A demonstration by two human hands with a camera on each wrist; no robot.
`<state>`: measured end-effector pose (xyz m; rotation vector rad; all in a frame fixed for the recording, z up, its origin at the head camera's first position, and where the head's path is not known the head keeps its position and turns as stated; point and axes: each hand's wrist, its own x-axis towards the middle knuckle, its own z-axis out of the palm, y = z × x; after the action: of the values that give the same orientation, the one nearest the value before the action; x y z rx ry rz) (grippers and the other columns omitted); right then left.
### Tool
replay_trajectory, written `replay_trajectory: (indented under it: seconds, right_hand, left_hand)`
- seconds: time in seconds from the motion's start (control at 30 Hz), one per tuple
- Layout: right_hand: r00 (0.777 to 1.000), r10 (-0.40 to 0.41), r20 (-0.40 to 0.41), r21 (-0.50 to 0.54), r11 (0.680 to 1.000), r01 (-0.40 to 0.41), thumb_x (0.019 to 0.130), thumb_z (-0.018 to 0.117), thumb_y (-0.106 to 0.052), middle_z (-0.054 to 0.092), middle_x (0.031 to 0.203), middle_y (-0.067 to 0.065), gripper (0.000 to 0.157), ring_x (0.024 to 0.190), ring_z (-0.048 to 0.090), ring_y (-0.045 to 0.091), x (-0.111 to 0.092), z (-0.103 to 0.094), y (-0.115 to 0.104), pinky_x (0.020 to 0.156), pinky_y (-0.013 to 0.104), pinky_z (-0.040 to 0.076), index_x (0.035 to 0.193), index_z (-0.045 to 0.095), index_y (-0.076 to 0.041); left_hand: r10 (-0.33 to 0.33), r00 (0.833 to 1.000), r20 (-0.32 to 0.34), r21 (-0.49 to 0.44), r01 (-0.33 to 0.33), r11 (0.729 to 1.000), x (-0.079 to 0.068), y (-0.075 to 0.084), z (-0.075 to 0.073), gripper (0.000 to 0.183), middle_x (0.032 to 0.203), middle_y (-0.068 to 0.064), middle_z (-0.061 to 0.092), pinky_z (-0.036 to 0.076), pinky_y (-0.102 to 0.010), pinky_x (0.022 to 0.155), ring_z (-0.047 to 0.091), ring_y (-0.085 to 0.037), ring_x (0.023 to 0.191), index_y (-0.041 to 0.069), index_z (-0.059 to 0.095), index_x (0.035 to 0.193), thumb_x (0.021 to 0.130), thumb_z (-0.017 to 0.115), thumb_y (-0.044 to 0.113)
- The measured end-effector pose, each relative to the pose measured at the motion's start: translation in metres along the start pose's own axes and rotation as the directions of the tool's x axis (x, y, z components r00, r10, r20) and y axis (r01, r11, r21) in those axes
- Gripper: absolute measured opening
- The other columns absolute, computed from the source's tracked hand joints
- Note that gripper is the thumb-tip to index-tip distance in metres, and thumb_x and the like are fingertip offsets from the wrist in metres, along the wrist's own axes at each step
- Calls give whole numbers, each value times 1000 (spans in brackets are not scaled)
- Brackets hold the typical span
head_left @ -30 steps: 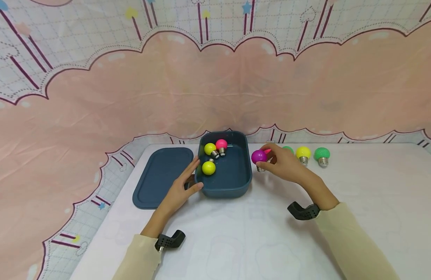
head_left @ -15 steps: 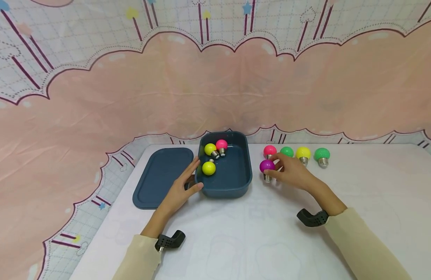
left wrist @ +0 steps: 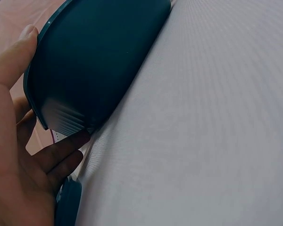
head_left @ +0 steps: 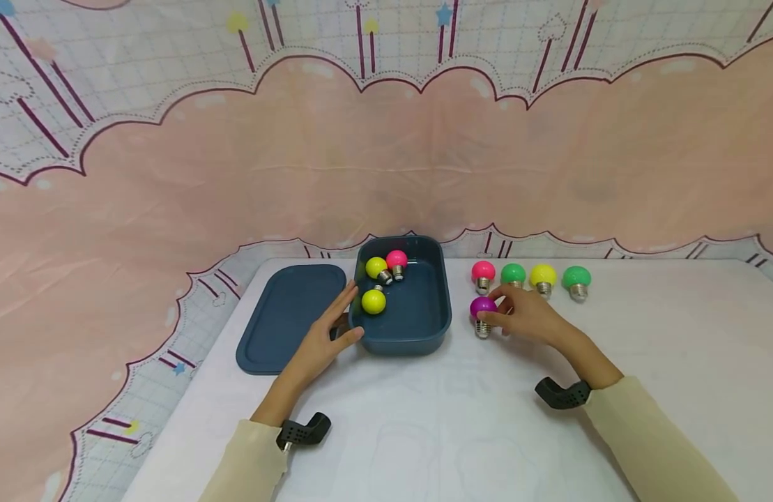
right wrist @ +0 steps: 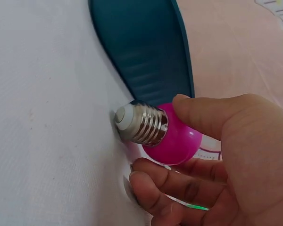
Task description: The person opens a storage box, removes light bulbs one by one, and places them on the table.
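Head view is showing my right hand (head_left: 529, 317) pinching the purple bulb (head_left: 482, 306) between thumb and fingers, its metal screw base pointing back toward me. Whether that base is touching the white table (head_left: 424, 425), I am not able to tell. In the right wrist view the bulb is looking magenta, with my thumb pressing on its round part.

Just beyond my right fingertips, a pink bulb (head_left: 483, 270) is lying, and beyond my knuckles, a green bulb (head_left: 514, 272), its base partly hiding behind my hand. Farther right of those knuckles, a yellow bulb (head_left: 543, 274) and then a second green bulb (head_left: 576, 277) are finishing the row.

Left of my right fingertips and apart from them, the dark blue box (head_left: 403, 346) is standing. My left hand (head_left: 320, 346) is resting against its left side, fingers spread, thumb touching the rim. Inside, just right of these fingers, one yellow bulb is lying alone; farther off, another yellow bulb is lying against a rose bulb (head_left: 396, 259). Left of my left fingers, a dark blue lid (head_left: 286, 314) is lying flat.
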<state>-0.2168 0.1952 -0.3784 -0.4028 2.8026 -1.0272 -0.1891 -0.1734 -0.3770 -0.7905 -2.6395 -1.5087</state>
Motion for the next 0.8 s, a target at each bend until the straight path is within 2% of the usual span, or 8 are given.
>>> replay_trajectory:
  seconds: [0.27, 0.8]
  right_hand:
    - [1000, 27, 15, -15, 1000, -27, 88, 66, -40, 62, 78, 4, 55, 60, 60, 16, 1, 0, 3, 59, 31, 49, 121, 55, 2]
    - [1000, 16, 11, -9, 1000, -16, 90, 64, -38, 62, 73, 3, 52, 54, 57, 17, 2, 1, 7, 53, 30, 49, 121, 56, 3]
  left_hand:
    - [2, 1000, -4, -18, -2, 1000, 0, 1, 0, 68, 159, -8, 14, 32, -59, 103, 46, -42, 123, 12, 25, 152, 94, 59, 8]
    - [15, 1000, -4, -17, -15, 1000, 1, -2, 1, 68, 159, -8, 14, 33, -58, 103, 45, -43, 124, 13, 25, 152, 94, 60, 11]
